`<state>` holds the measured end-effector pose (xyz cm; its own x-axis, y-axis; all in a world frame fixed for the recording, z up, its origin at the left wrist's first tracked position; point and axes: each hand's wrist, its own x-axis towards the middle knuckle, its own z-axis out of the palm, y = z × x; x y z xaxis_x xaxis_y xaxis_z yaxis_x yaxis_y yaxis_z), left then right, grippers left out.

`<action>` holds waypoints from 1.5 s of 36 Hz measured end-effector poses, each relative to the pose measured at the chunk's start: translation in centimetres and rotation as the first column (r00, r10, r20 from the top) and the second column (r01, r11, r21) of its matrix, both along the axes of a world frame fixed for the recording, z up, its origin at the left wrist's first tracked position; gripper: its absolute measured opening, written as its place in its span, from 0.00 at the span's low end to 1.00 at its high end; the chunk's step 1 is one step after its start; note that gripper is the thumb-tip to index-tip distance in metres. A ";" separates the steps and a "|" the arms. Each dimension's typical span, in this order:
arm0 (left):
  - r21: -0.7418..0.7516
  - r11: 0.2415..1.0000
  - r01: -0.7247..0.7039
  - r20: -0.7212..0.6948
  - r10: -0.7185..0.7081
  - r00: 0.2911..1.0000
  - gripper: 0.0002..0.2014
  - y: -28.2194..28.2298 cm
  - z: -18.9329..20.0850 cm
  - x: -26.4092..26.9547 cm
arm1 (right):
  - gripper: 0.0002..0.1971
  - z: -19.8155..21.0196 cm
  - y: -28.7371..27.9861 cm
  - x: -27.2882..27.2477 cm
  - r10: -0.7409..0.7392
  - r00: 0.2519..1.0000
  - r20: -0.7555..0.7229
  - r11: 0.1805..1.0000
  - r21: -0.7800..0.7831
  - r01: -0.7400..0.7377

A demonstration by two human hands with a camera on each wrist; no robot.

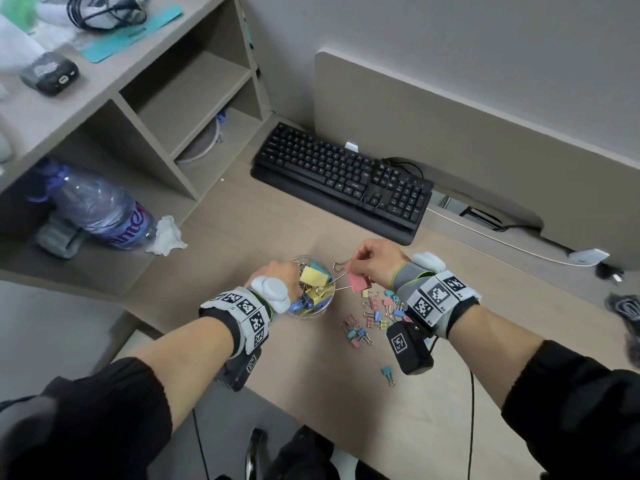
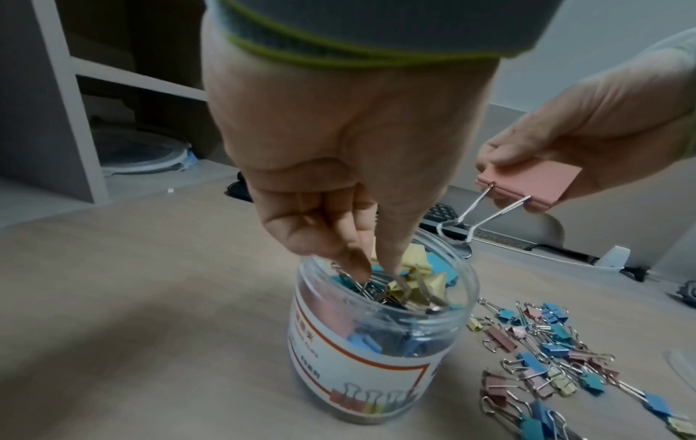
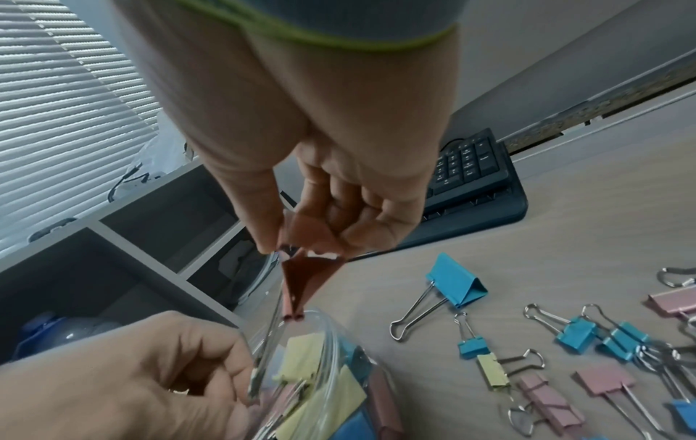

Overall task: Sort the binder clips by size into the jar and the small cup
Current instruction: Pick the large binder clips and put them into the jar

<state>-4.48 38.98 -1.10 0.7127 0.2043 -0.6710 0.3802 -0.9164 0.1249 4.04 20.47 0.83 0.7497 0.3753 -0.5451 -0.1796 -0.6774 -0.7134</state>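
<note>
Right hand (image 2: pixel 587 119) pinches a large pink clip (image 2: pixel 535 186) by its body, thumb on one face and curled fingers on the other. The clip hangs above and just to the keyboard side of the jar (image 2: pixel 376 336) mouth. Its wire handles point down and toward the jar; in the left wrist view the handle loops sit just above the far rim, apart from it.

The clip's long axis, body to handle tips, slants down into the jar opening (handles lead, body trails). Judgement: the drop turns on this slant, since the body still lies outside the rim line while the handles are over it.

Left hand (image 2: pixel 350 166) is at the jar mouth, fingertips (image 2: pixel 357 268) curled down inside among the clips already there. It seems to pinch wire handles of a yellow clip (image 2: pixel 410 285), though the exact grasp is partly hidden. The left hand is nearer the jar; the right is above it, on the side toward the loose pile.

Jar holds large yellow, blue and pink clips, close to full. Small clips (image 1: pixel 372 315) lie scattered on the desk (image 1: pixel 311 375) beside the jar, under the right wrist. The small cup is not identifiable in any view.
</note>
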 end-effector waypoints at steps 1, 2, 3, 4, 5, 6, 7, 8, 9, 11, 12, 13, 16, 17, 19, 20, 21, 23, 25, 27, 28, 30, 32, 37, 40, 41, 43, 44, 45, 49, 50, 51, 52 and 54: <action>-0.003 1.000 0.000 -0.007 0.000 1.000 0.09 0.0 -0.1 0.0 | 0.08 0.0 0.1 -0.1 -0.003 1.000 -0.001 1.000 0.001 0.003; -0.007 1.000 -0.005 -0.012 0.005 1.000 0.10 -0.1 -0.2 0.0 | 0.09 0.0 0.2 -0.2 -0.004 1.000 0.005 1.000 0.001 0.004; -0.010 1.000 -0.008 -0.015 0.007 1.000 0.11 -0.3 -0.3 0.0 | 0.09 0.1 0.3 -0.3 -0.003 1.000 0.011 1.000 -0.007 0.004; -0.012 1.000 -0.005 -0.019 0.005 1.000 0.12 -0.4 -0.5 -0.1 | 0.10 0.1 0.5 -0.4 0.000 1.000 0.018 1.000 -0.018 0.001; -0.009 1.000 0.004 -0.016 -0.004 1.000 0.13 -0.4 -0.7 -0.2 | 0.10 0.0 0.7 -0.6 -0.002 1.000 0.020 1.000 -0.026 0.002; -0.002 1.000 0.012 -0.013 -0.012 1.000 0.13 -0.6 -0.8 -0.3 | 0.10 0.0 0.8 -0.6 -0.005 1.000 0.015 1.000 -0.030 0.006; 0.003 1.000 0.020 -0.003 -0.020 1.000 0.14 -0.7 -1.0 -0.3 | 0.10 -0.2 1.0 -0.7 -0.014 1.000 0.001 1.000 -0.027 0.014; 0.003 1.000 0.025 0.007 -0.025 1.000 0.14 -0.7 -1.0 -0.5 | 0.10 -0.3 1.2 -0.9 -0.025 0.999 -0.022 1.000 -0.015 0.025; 0.000 1.000 0.027 0.013 -0.027 1.000 0.14 -0.7 -1.1 -0.6 | 0.09 -0.4 1.4 -1.1 -0.037 0.998 -0.047 0.999 0.001 0.037; -0.017 1.000 0.001 0.007 -0.001 1.000 0.12 -0.3 -1.0 -0.7 | 0.09 -0.5 1.9 -1.3 -0.054 0.996 -0.072 0.998 0.010 0.055; -0.035 0.999 -0.025 0.011 0.025 1.000 0.11 0.0 -0.9 -0.7 | 0.09 -0.5 2.1 -1.5 -0.058 0.995 -0.079 0.998 0.013 0.059; -0.056 0.997 -0.059 0.030 0.060 0.998 0.09 0.4 -0.9 -0.7 | 0.09 -0.5 2.2 -1.6 -0.063 0.994 -0.089 0.998 0.021 0.065; -0.086 0.985 -0.148 0.104 0.156 0.982 0.09 2.0 -0.1 -1.1 | 0.08 -0.4 3.0 -2.4 -0.075 0.987 -0.144 0.994 0.071 0.086; -0.078 0.983 -0.164 0.136 0.173 0.975 0.08 2.5 0.1 -1.3 | 0.08 -0.3 3.4 -2.7 -0.078 0.984 -0.162 0.992 0.086 0.093; -0.064 0.980 -0.187 0.179 0.195 0.964 0.07 3.2 0.1 -1.6 | 0.07 -0.4 4.0 -3.0 -0.081 0.980 -0.184 0.990 0.099 0.100; -0.062 0.980 -0.190 0.199 0.198 0.960 0.07 3.3 0.1 -1.7 | 0.06 -0.6 4.4 -3.1 -0.084 0.977 -0.194 0.990 0.097 0.105; -0.066 0.979 -0.194 0.214 0.204 0.955 0.06 3.5 0.1 -2.0 | 0.06 -0.8 4.8 -3.4 -0.084 0.975 -0.205 0.990 0.090 0.104; -0.099 0.974 -0.202 0.230 0.220 0.948 0.07 3.6 0.1 -2.3 | 0.06 -1.3 5.8 -4.1 -0.058 0.981 -0.186 0.998 0.025 0.064; -0.133 0.972 -0.194 0.226 0.220 0.949 0.09 3.5 -0.2 -2.6 | 0.07 -2.0 6.6 -5.1 0.033 0.994 -0.105 0.995 -0.087 -0.043; -0.173 0.973 -0.150 0.229 0.188 0.955 0.11 2.9 -0.7 -2.9 | 0.05 -2.6 6.9 -5.8 0.161 0.987 -0.015 0.969 -0.186 -0.161; -0.183 0.977 -0.113 0.232 0.155 0.960 0.14 2.5 -1.0 -3.0 | 0.03 -2.7 7.0 -6.0 0.242 0.970 0.025 0.943 -0.242 -0.229; -0.167 0.986 -0.029 0.241 0.069 0.968 0.19 1.8 -1.3 -3.4 | 0.04 -3.2 6.7 -6.0 0.355 0.931 0.082 0.892 -0.327 -0.312; -0.154 0.987 0.036 0.274 0.008 0.962 0.22 1.4 -1.7 -3.5 | 0.10 -3.5 6.6 -5.8 0.425 0.901 0.087 0.851 -0.379 -0.365; -0.192 0.977 0.093 0.311 -0.029 0.950 0.22 0.6 -2.7 -3.5 | 0.11 -4.3 5.5 -5.1 0.438 0.896 0.072 0.848 -0.364 -0.385; -0.219 0.975 0.023 0.331 0.052 0.942 0.25 0.3 -3.1 -3.1 | 0.06 -4.5 4.4 -4.0 0.362 0.928 0.091 0.901 -0.290 -0.323; -0.230 0.973 0.008 0.318 0.067 0.946 0.27 0.3 -3.2 -3.0 | 0.05 -4.5 4.0 -3.6 0.340 0.935 0.099 0.917 -0.256 -0.306; -0.196 0.980 0.023 0.285 0.034 0.958 0.30 0.3 -3.4 -2.7 | 0.04 -4.7 3.1 -2.6 0.281 0.951 0.128 0.943 -0.223 -0.249; -0.150 0.988 0.047 0.276 -0.004 0.961 0.30 0.2 -3.5 -2.6 | 0.04 -4.9 2.7 -2.0 0.248 0.958 0.143 0.950 -0.232 -0.211; -0.109 0.992 0.065 0.269 -0.033 0.963 0.29 0.2 -3.6 -2.6 | 0.03 -5.3 2.3 -1.4 0.224 0.962 0.159 0.949 -0.260 -0.178; -0.049 0.995 0.091 0.252 -0.076 0.965 0.24 -0.1 -3.6 -2.4 | 0.12 -6.6 0.9 0.8 0.305 0.934 0.187 0.866 -0.463 -0.190; -0.034 0.994 0.107 0.253 -0.095 0.963 0.23 -0.1 -3.5 -2.3 | 0.17 -7.0 0.7 1.3 0.354 0.917 0.185 0.833 -0.507 -0.220; -0.016 0.991 0.131 0.253 -0.123 0.960 0.22 -0.1 -3.6 -2.3 | 0.21 -7.4 0.5 1.6 0.388 0.904 0.182 0.811 -0.534 -0.240; 0.007 0.987 0.164 0.245 -0.160 0.956 0.20 -0.1 -3.5 -2.4 | 0.24 -7.8 0.4 2.0 0.409 0.895 0.180 0.796 -0.551 -0.253; 0.037 0.979 0.203 0.211 -0.206 0.956 0.12 -0.1 -3.6 -2.4 | 0.27 -8.7 0.3 2.8 0.443 0.881 0.166 0.770 -0.574 -0.280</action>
<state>-6.83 38.92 -4.65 0.8659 0.0483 -0.4978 0.1510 -0.9741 0.1681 6.80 20.78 -7.91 0.7637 0.3712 -0.5282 0.3038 -0.9286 -0.2133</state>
